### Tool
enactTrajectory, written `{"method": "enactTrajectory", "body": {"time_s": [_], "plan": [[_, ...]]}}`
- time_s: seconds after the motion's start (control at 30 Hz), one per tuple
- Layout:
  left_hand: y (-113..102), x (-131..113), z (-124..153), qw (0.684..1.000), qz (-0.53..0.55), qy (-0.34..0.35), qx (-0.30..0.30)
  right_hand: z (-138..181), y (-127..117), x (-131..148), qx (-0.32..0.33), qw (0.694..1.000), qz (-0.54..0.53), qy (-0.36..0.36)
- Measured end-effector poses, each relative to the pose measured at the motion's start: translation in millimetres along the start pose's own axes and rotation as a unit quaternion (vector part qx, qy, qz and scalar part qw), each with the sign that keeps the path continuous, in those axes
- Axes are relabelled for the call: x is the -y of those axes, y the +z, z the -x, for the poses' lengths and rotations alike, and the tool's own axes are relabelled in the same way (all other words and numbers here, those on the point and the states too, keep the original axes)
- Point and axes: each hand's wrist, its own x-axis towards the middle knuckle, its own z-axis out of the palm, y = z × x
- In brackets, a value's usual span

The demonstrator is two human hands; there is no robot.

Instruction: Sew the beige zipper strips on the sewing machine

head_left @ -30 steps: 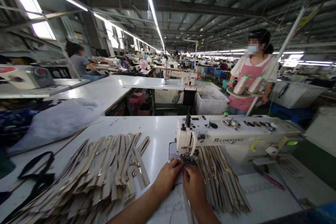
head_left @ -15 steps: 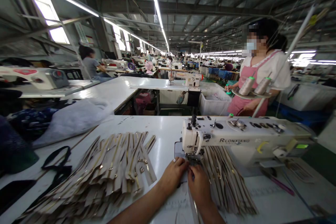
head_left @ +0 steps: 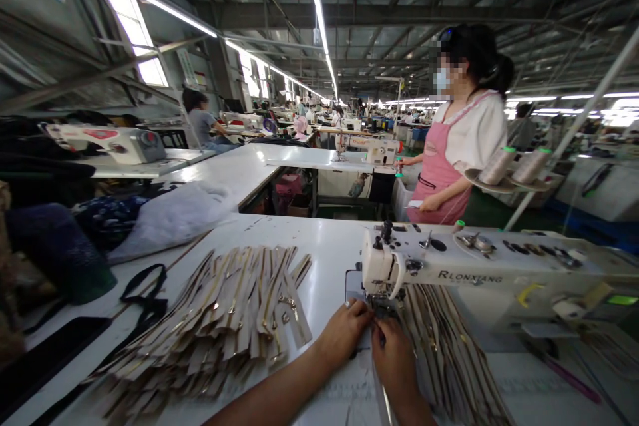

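Observation:
Just in front of the presser foot of a white sewing machine (head_left: pixel 439 266), my two hands meet with their fingertips almost touching. My left hand (head_left: pixel 345 327), with a ring on one finger, is closed at the end of a grey-beige zipper. My right hand (head_left: pixel 393 346) pinches that same zipper (head_left: pixel 383 403), whose tape trails toward me beneath the wrist. The zipper's far end is hidden by my fingers. Left of my hands lies a large pile of grey zippers (head_left: pixel 219 319) with gold teeth and pulls. More zippers (head_left: pixel 444 353) lie in a bundle to the right.
Black straps (head_left: pixel 142 293) lie at the table's left, near a white plastic bag (head_left: pixel 174 216). Thread cones (head_left: pixel 499 166) stand on a holder at right. A co-worker in a pink apron (head_left: pixel 436 160) stands beyond the machine. A purple-handled tool (head_left: pixel 574 379) lies at lower right.
My view has turned slightly left, so the scene sits further right. The co-worker has moved leftward behind the machine. My hands keep their place at the presser foot.

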Motion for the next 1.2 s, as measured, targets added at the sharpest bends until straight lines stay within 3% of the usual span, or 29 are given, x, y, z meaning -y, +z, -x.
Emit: {"method": "enactTrajectory", "body": {"time_s": [0.37,0.73,1.2], "plan": [[-0.1,-2.7,-8.5,0.998,-0.049,-0.003,0.046,-0.1,0.0,-3.2,-0.002,1.0,-0.015,-0.009],[6.8,0.4,0.9,1.0,-0.012,0.013,-0.015,-0.3,-6.7,1.3,0.041,0.992,0.114,-0.023],[2.4,-1.9,-4.0,0.998,-0.046,0.035,-0.022,-4.0,-11.5,3.7,0.061,0.99,0.13,-0.009]]}}
